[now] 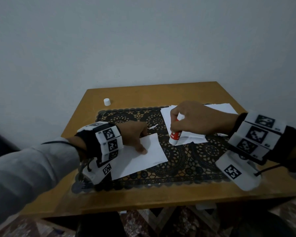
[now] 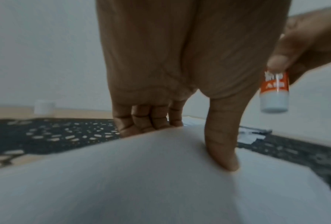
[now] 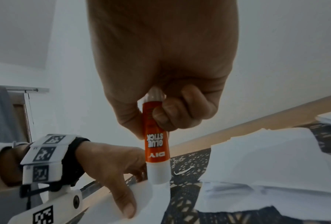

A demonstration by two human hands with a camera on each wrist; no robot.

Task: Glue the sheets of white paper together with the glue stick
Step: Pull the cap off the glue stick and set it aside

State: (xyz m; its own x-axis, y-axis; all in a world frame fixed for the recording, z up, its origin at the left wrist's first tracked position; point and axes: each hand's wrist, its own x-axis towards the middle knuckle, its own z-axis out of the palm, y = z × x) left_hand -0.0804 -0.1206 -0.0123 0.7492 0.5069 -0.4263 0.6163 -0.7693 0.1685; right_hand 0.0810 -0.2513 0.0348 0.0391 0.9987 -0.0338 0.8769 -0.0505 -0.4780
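Note:
A white sheet [image 1: 143, 159] lies on the black lace mat [image 1: 186, 161]. My left hand [image 1: 135, 137] presses it down: the thumb [image 2: 222, 144] lies flat on the paper and the fingers touch its far edge. My right hand [image 1: 195, 120] grips an orange and white glue stick [image 1: 175, 136] upright, white end down, just off the sheet's far right corner. The stick [image 3: 157, 144] hangs low over the mat, close to my left hand [image 3: 113, 163]. Whether its tip touches paper cannot be told.
A loose pile of white sheets [image 1: 217, 108] lies at the mat's far right, under my right hand. A white cap [image 1: 107, 102] stands on the wooden table [image 1: 161, 194] at the far left. A small paper scrap [image 1: 152, 126] lies between the hands.

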